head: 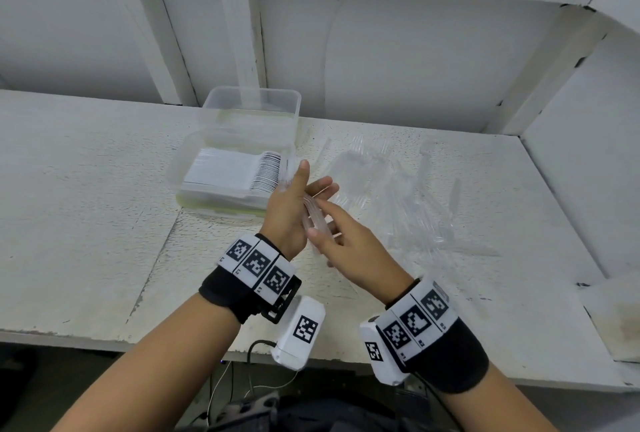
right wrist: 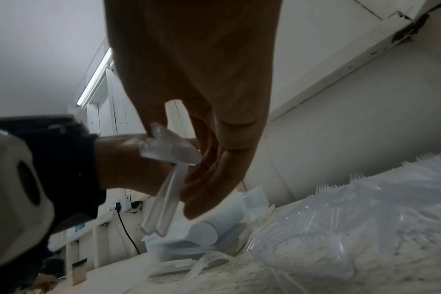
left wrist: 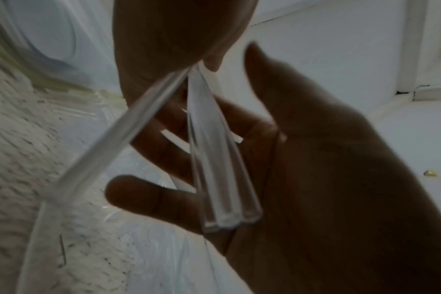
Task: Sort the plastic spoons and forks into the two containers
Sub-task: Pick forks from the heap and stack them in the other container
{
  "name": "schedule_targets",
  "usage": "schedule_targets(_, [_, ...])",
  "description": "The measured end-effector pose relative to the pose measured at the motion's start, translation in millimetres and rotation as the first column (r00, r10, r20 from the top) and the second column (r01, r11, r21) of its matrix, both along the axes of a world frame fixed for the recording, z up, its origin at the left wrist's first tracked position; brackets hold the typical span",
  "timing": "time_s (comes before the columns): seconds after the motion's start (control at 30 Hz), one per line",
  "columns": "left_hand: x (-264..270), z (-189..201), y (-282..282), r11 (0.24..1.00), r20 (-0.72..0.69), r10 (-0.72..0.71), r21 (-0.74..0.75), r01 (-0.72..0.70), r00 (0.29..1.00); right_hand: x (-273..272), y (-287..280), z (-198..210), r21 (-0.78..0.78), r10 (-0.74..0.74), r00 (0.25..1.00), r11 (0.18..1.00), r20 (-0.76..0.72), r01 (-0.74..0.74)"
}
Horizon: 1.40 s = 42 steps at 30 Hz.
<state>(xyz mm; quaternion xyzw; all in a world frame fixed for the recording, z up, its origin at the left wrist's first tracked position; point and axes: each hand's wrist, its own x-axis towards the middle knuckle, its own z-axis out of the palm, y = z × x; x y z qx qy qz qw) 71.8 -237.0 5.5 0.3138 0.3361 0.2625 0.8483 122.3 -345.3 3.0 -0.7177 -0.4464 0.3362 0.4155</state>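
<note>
At frame centre the left hand grips a bundle of clear cutlery while the right hand pinches one piece, seemingly gathering; next needs dropping them into the container at upper left

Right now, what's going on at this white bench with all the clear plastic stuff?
A person is sorting clear plastic cutlery. The left hand holds a small bundle of clear handles, and the right hand pinches them too, seemingly squaring the bundle. The near container already holds a neat white stack; the far container sits behind it. A loose pile of cutlery lies unsorted to the right.
</note>
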Motion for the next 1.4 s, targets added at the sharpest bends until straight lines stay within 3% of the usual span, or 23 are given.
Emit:
schedule_targets(0.07, [0.0,-0.5,1.2,1.0,0.026,0.019,-0.011,-0.019,0.999,0.4,-0.4,-2.0,-0.019,0.009,1.0,1.0,-0.001,-0.009])
schedule_targets(0.2, [-0.6,-0.7,5.0,0.999,0.008,0.001,0.042,-0.002,1.0,2.9,-1.9,-2.0,0.02,-0.015,0.986,1.0,-0.168,0.019])
schedule_targets(0.37, [-5.9,-1.1,6.8,0.983,-0.155,-0.089,0.149,0.112,0.984,6.2,-0.7,1.4,0.038,-0.04,0.999,0.998,-0.028,0.042])
schedule_targets(0.47, [-9.5,-0.6,10.1,0.964,-0.181,-0.15,0.19,0.184,0.972,9.5,-2.2,0.9,0.045,-0.064,0.997,0.997,-0.042,0.066])
schedule_targets(0.63, [-13.8,8.2,20.7,0.978,-0.058,-0.089,0.182,0.098,0.994,18.6,-8.1,6.3,0.082,-0.07,0.966,0.992,-0.248,0.093])
schedule_targets(0.77, [-15.1,13.0,28.2,0.993,0.005,-0.017,0.117,0.016,1.0,19.3,-10.7,8.3,0.081,-0.062,0.956,0.993,-0.286,0.089])
schedule_targets(1.1, [-11.2,7.2,17.0,0.986,-0.11,-0.045,0.155,0.061,0.993,13.4,-5.6,2.6,0.006,-0.112,0.993,0.994,-0.04,0.113])
schedule_targets(1.2, [-11.3,7.3,14.3,0.987,-0.157,-0.04,0.147,0.064,0.987,13.1,-7.0,2.2,-0.009,-0.08,0.991,0.997,0.107,0.081])
schedule_targets(1.27, [-11.7,9.0,11.2,0.988,-0.194,-0.027,0.141,0.055,0.981,11.8,-8.5,2.1,-0.013,-0.027,0.958,0.999,0.287,0.032])
schedule_targets(1.4, [-10.8,11.7,6.4,0.997,-0.258,-0.005,0.074,0.024,0.966,11.6,-11.2,1.0,-0.074,0.081,0.817,0.996,0.57,-0.047])
